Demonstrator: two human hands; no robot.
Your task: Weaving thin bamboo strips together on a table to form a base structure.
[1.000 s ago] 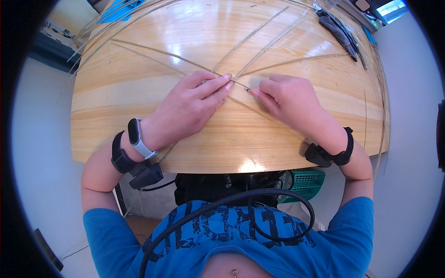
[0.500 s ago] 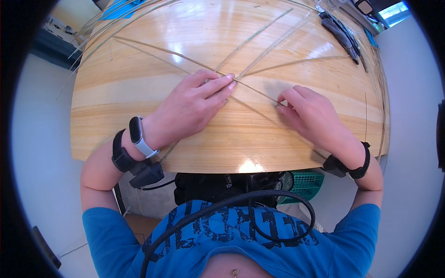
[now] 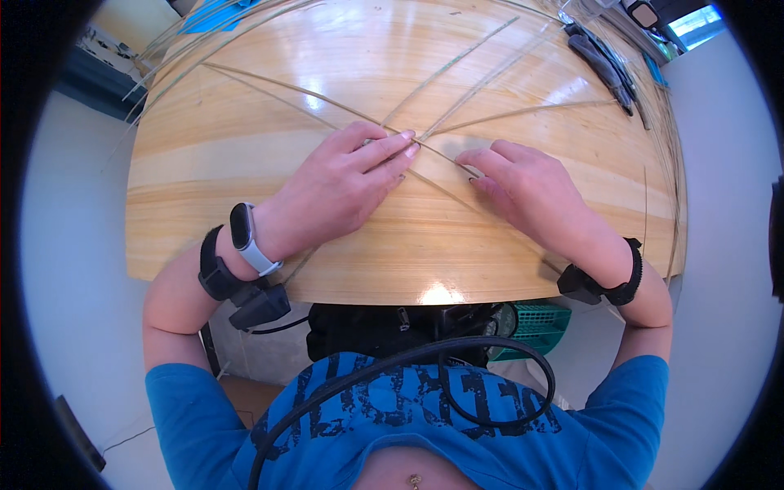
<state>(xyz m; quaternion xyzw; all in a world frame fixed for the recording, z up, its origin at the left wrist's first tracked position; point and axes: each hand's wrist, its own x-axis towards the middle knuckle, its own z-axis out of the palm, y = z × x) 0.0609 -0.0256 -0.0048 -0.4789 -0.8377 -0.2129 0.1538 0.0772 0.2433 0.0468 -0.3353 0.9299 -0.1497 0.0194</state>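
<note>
Several thin, straw-coloured cane-like strips (image 3: 294, 91) cross each other near the middle of the table, fanning out in a star. My left hand (image 3: 343, 181) holds the crossing, its thumb and fingers pressed together on the strips and partly hiding the crossing point. To its right, my right hand (image 3: 535, 186) pinches one strip between thumb and forefinger, a short way from the crossing. Beyond the fingers, a strip (image 3: 453, 64) runs away to the far side, and another strip (image 3: 531, 111) reaches out to the right. One strip passes beneath my right hand.
The strips lie on a pale, glossy wooden table (image 3: 220, 188) with a curved outline. Long loose strips (image 3: 220, 51) hang over its far left edge, beside a blue sheet (image 3: 216, 16). At the far right are a dark folded cloth-like item (image 3: 600, 65) and more long strips (image 3: 671, 175).
My right hand has slid left and slightly up along the strip, closer to the crossing. The left hand stays pressed in the same place.
</note>
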